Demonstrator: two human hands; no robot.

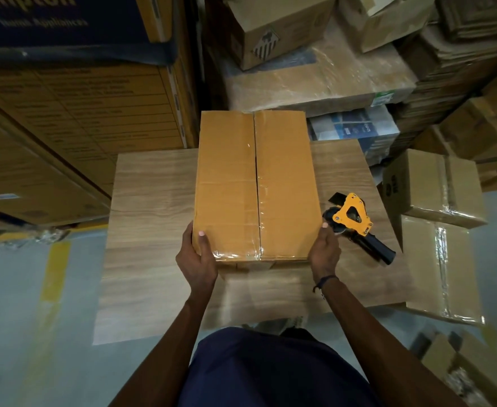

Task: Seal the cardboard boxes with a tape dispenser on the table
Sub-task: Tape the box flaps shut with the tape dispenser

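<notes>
This is a warehouse or stockroom with a packing station. Big printed cartons (pixel 65 118) are stacked high on the left, and more brown boxes (pixel 285 27), some wrapped in clear film, are piled behind and to the right. Flattened cardboard (pixel 470 48) is heaped at the back right. The grey concrete floor (pixel 12 289) carries a painted yellow line (pixel 55 271). In the middle stands a small wood-grain worktop (pixel 150 230).

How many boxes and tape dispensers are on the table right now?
1 box and 1 tape dispenser. The cardboard box sits mid-table, gripped at its near corners by the left hand and right hand. The tape dispenser lies just right of it on the table.
</notes>
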